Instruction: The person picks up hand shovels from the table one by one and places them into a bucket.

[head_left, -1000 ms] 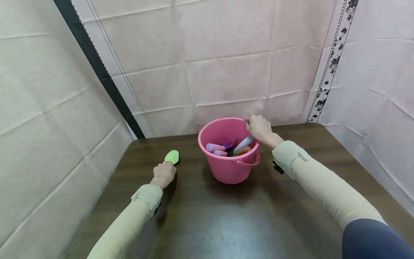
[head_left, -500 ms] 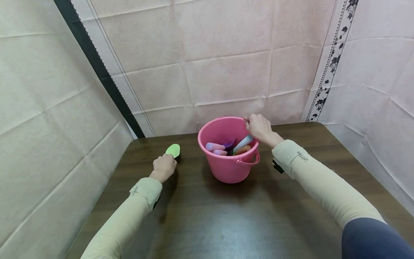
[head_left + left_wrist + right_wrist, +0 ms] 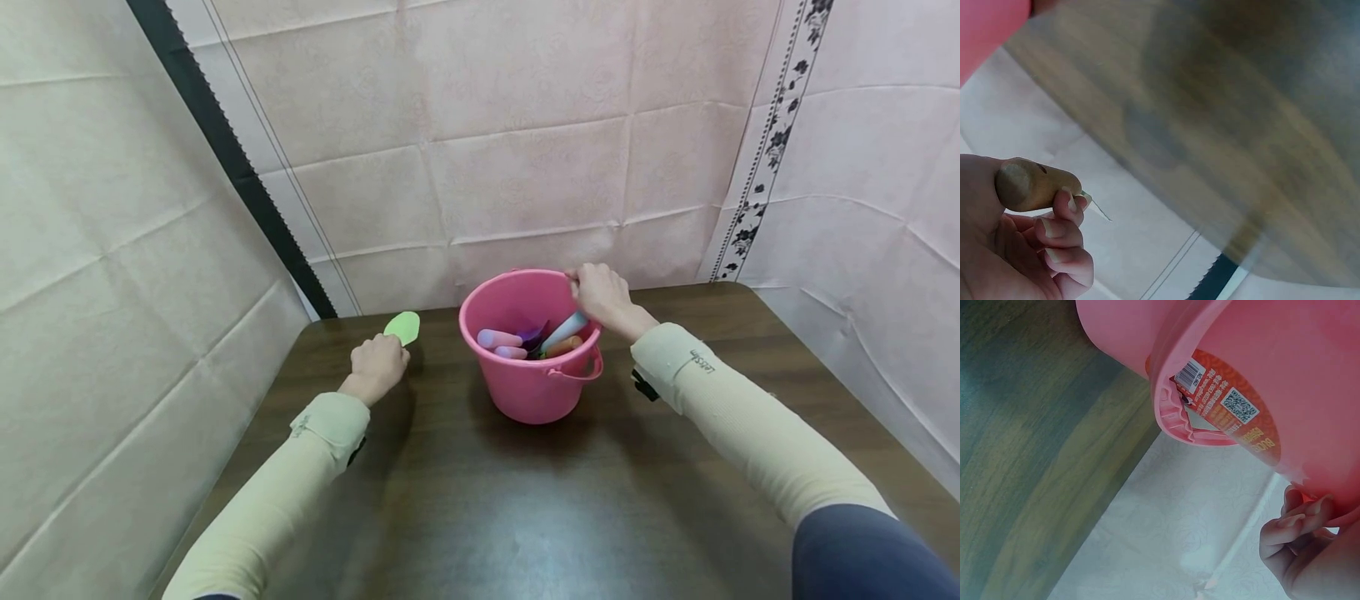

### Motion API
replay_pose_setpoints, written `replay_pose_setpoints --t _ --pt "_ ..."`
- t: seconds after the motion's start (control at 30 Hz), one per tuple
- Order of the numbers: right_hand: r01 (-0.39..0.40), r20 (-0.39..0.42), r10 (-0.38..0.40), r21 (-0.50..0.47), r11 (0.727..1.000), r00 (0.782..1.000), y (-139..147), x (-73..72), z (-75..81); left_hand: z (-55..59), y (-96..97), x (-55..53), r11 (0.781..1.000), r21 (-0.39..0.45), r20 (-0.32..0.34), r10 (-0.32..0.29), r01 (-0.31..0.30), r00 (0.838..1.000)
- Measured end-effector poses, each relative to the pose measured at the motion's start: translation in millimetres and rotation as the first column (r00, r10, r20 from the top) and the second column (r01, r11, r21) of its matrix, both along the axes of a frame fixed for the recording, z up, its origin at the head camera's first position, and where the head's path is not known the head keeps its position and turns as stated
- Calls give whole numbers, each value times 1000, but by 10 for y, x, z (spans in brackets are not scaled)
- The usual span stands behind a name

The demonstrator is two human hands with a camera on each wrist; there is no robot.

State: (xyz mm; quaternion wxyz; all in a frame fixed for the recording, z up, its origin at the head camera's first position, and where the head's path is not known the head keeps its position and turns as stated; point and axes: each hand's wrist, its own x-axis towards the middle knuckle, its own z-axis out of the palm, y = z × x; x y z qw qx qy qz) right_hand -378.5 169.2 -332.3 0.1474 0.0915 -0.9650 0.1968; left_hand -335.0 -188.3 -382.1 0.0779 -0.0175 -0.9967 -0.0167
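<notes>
My left hand (image 3: pixel 377 364) holds a small trowel by its stubby wooden handle (image 3: pixel 1038 184), above the left part of the table. The trowel's light green blade (image 3: pixel 403 327) points away from me; the left wrist view shows it nearly edge-on. A pink bucket (image 3: pixel 536 396) stands upright on the table to the right of that hand. My right hand (image 3: pixel 602 297) grips the bucket's far right rim, thumb and fingers on either side. Inside the bucket lie a light blue handle (image 3: pixel 565 332), a brown one (image 3: pixel 564 347), pale purple ones (image 3: pixel 498 339) and a dark purple piece (image 3: pixel 532 336).
The bucket's pink carrying handle (image 3: pixel 581 379) hangs down on its near right side. A label (image 3: pixel 1235 403) is on the bucket's outer wall. The dark wooden table (image 3: pixel 480 508) ends at a pale cloth backdrop (image 3: pixel 525 183), with more cloth at left and right.
My left hand has risen and moved slightly away from me with the trowel, its blade tilting up off the table. The right hand and bucket have stayed put.
</notes>
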Motion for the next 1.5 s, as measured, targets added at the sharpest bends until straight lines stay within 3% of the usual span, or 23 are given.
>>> replay_pose_setpoints --t 0.27,0.5,0.8,1.2,1.5 --pt "10 -2 -10 2 1000 1000 10 -8 6 250 89 -32 1000 6 -69 -27 27 997" --pt "1 -12 -1 0 1000 1000 6 -11 0 433 181 -24 999 19 -75 -48 50 996" --pt "-15 -22 14 -8 1000 1000 1 11 28 592 263 -42 997 21 -102 -68 71 992" --pt "-10 -6 10 -3 1000 1000 -7 10 9 834 473 22 990 32 -160 -133 140 978" --pt "-11 -6 11 -7 1000 1000 -7 9 4 983 631 80 986 16 -115 -165 168 979"
